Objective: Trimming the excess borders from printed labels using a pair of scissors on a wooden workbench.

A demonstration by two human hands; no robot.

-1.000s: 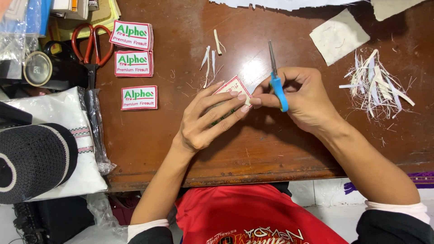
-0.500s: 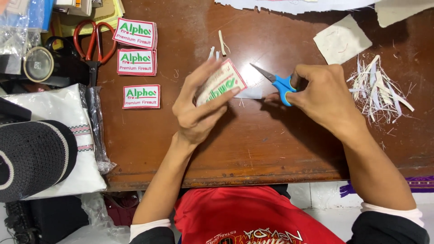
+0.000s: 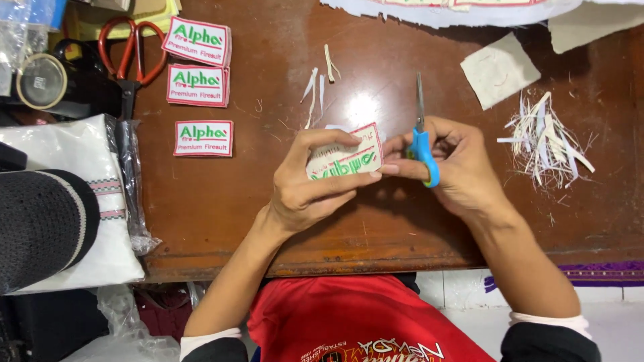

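Blue-handled scissors (image 3: 422, 144) sit gripped in the right hand (image 3: 456, 167), blades shut and pointing away over the table (image 3: 268, 214). Just left of the scissors, the left hand (image 3: 305, 188) pinches a white patch (image 3: 345, 159) with green lettering and a red border. Right of the scissors lie white trimmings (image 3: 547, 137); far left, three more patches (image 3: 201, 90).

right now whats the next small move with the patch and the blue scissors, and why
Probably swing the blue scissors round to the patch's edge. The left hand holds the patch over the table, and the right hand touches its right edge, but the blades point away from the person, off the cloth. The offcuts suggest its edges get trimmed.
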